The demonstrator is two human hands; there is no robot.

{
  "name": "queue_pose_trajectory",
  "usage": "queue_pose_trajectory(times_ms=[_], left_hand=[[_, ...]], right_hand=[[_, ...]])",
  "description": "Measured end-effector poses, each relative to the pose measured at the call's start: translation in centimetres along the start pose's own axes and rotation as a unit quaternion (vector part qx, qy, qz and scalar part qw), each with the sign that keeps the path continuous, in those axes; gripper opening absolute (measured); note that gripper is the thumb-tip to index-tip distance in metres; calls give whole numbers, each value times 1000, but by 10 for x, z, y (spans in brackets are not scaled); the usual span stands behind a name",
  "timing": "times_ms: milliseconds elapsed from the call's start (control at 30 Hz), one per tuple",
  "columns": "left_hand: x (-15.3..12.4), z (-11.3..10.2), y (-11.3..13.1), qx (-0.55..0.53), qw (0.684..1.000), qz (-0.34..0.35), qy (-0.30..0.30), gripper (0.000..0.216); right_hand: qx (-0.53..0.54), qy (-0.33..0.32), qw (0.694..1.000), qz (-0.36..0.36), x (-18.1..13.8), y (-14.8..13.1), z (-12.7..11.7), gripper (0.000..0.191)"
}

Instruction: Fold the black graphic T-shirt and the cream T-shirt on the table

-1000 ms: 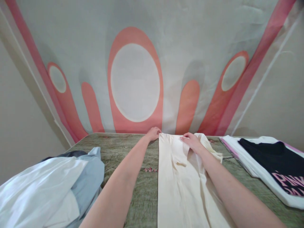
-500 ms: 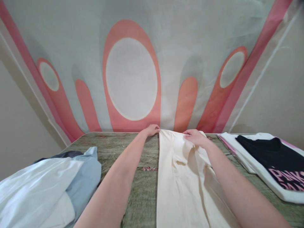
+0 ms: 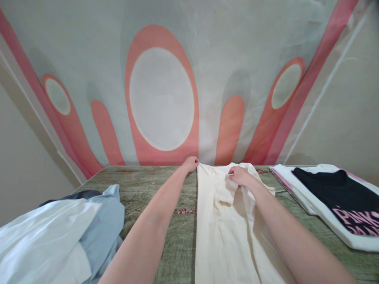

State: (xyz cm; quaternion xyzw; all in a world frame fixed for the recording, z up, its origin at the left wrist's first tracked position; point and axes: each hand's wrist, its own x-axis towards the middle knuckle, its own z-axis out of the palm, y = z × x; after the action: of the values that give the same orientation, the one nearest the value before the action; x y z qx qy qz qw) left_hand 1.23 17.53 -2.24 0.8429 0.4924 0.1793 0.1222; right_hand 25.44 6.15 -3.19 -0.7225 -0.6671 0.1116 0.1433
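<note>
A cream garment (image 3: 209,225) lies lengthwise on the table, folded and creased, its straight left edge running toward me; its exact kind is hard to make out. My left hand (image 3: 190,163) pinches the garment's far left corner at the table's back edge. On the upper right part of the cloth, my right hand (image 3: 238,176) has its fingers closed on a bit of the same fabric. Loose folds bunch up below and to the right of this hand, and my right forearm hides part of the garment.
To the left, a loose heap holds a white cloth (image 3: 50,228), a grey-blue cloth (image 3: 106,225) and a dark one behind. Folded shirts, with a black printed shirt (image 3: 334,189) on top, lie at the right. A patterned backdrop (image 3: 162,98) rises behind the wood-patterned table (image 3: 148,185).
My right hand has drawn slightly toward me and left from the garment's far edge, and more cloth shows beyond and right of it. My left hand keeps its corner.
</note>
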Motion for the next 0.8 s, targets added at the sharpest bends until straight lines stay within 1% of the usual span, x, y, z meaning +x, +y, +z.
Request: queue_pose_trajectory(times_ms=[100, 200, 333, 400, 500, 600, 667, 733, 800], left_hand=[[-2, 2, 1, 9, 1000, -6, 23, 13], [-9, 3, 7, 16, 998, -7, 55, 15], [-30, 3, 22, 23, 994, 11, 103, 25], [-46, 6, 31, 25, 994, 26, 107, 29], [-67, 13, 43, 28, 995, 55, 83, 33], [-79, 18, 50, 48, 994, 94, 31, 41], [-82, 19, 49, 80, 990, 111, -19, 53], [-80, 18, 43, 113, 986, 109, -63, 63], [-76, 16, 37, 132, 983, 98, -87, 68]], right_hand=[[-12, 17, 1000, 13, 2, 2, 4, 8], [-15, 30, 999, 22, 3, 4, 7, 9], [-8, 32, 999, 23, 6, 7, 12, 8], [-3, 30, 999, 23, 7, 9, 13, 8], [2, 32, 999, 27, 8, 10, 14, 11], [5, 36, 999, 27, 9, 11, 15, 14], [4, 38, 999, 29, 9, 11, 15, 15], [2, 40, 999, 33, 9, 12, 17, 17], [1, 41, 999, 34, 9, 13, 18, 18]])
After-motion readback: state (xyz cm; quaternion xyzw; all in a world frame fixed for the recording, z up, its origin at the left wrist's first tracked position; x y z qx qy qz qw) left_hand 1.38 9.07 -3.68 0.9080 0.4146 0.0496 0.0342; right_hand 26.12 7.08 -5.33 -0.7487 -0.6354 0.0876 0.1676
